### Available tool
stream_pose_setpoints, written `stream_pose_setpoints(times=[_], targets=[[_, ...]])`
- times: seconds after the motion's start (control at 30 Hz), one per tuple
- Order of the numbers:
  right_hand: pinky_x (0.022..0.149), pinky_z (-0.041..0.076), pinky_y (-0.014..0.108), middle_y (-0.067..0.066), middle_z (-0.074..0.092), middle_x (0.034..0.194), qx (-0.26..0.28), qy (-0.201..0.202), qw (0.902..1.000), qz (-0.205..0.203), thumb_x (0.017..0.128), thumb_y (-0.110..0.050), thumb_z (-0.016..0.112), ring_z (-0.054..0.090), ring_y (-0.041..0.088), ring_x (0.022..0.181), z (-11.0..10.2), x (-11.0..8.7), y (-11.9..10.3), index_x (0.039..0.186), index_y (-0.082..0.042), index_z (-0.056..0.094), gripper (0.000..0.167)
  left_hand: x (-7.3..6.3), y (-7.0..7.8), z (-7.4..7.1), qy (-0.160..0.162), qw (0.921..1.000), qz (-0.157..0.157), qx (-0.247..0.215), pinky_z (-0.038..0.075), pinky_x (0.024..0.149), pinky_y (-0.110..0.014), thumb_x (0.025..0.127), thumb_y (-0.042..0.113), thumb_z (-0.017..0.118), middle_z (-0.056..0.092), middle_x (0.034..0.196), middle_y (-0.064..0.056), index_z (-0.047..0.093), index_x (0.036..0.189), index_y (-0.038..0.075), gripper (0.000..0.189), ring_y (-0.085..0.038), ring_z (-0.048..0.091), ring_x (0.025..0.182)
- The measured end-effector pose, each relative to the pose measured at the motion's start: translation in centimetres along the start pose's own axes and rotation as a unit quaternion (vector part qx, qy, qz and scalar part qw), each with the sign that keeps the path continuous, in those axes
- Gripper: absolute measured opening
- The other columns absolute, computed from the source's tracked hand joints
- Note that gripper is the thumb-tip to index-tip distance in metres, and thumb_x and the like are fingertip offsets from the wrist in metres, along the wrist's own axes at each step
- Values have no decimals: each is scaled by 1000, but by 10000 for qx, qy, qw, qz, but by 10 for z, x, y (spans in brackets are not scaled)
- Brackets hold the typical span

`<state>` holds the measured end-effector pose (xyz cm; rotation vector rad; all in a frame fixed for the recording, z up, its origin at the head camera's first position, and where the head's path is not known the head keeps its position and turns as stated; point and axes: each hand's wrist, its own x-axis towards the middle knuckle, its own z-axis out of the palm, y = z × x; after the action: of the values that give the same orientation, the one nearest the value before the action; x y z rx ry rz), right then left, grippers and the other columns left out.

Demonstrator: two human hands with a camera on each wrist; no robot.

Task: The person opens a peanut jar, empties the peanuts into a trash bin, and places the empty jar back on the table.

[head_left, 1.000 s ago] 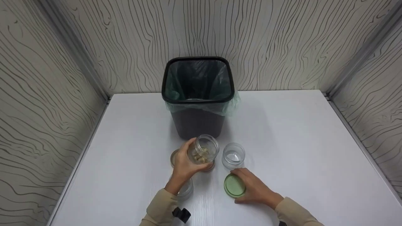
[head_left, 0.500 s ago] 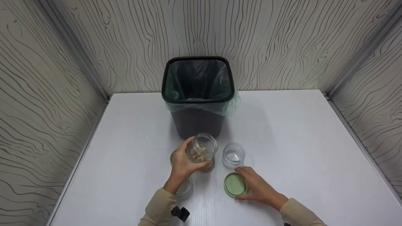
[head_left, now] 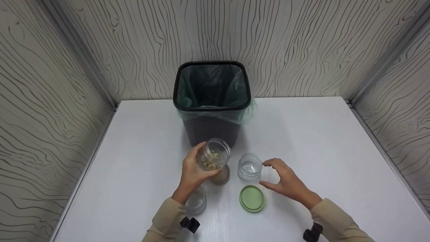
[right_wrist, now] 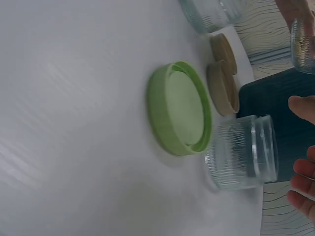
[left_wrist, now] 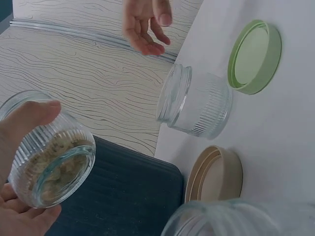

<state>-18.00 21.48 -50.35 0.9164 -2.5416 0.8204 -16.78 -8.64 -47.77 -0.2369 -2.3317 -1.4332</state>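
My left hand (head_left: 189, 173) holds a clear ribbed glass jar (head_left: 218, 148) tilted above the table, thumb on one side and fingers on the other. Pale nut-like pieces (left_wrist: 59, 167) lie inside it; their exact kind is hard to tell. Just right of an upright open jar (head_left: 249, 168), my right hand (head_left: 290, 183) holds nothing, its thumb and fingers spread apart. Whether the fingertips touch that jar is unclear. A green lid (head_left: 252, 198) lies on the table, inner side up, in front of this jar.
Behind the jars stands a dark bin (head_left: 215, 129) with a greenish liner. Two tan lids, one nearer (right_wrist: 222, 91) and one farther (right_wrist: 224, 51), lie between the hands. Another glass jar (head_left: 196, 201) is partly under my left forearm. Patterned walls (head_left: 302, 50) enclose the white table.
My right hand has let go of the green lid, leaving it on the table, and moved up beside the open jar. The left hand has shifted slightly left and up with its jar.
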Motion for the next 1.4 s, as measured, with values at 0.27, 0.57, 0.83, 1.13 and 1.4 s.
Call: stream_pose_setpoints(times=[0.27,0.57,0.83,1.13,1.4], targets=[[72,59,27,2,68,96,864,498,9946,285,70,-3,82,63,17,88,-8,25,-7,105,-4,64,39,6,5,-4,39,9997,244,-60,52,102,-43,56,21,93,63,125,-16,53,130,-1,87,-28,61,116],[75,60,27,3,71,96,1386,579,9878,408,72,0,80,66,17,88,-19,45,-19,103,-3,66,34,12,8,-8,111,9990,438,-25,52,103,-45,57,18,92,62,126,-17,52,131,-1,87,-31,60,118],[77,57,16,11,72,94,1998,474,9763,684,77,2,76,66,3,87,-28,63,-27,103,-1,66,28,17,15,-14,29,9989,458,-123,50,105,-45,60,19,91,59,129,-18,50,133,-3,87,-31,57,122],[78,56,10,19,71,93,2320,509,9679,821,80,9,70,65,-4,86,-35,89,-32,101,6,64,22,18,15,-18,189,9980,588,-160,50,105,-44,59,19,92,59,129,-18,50,132,-4,87,-30,58,122],[78,53,7,21,70,96,2660,574,9542,1243,82,8,68,63,-5,87,-42,110,-40,102,5,65,20,21,21,-23,325,9970,655,-241,49,107,-38,58,18,92,59,131,-18,51,132,-3,87,-30,58,123]])
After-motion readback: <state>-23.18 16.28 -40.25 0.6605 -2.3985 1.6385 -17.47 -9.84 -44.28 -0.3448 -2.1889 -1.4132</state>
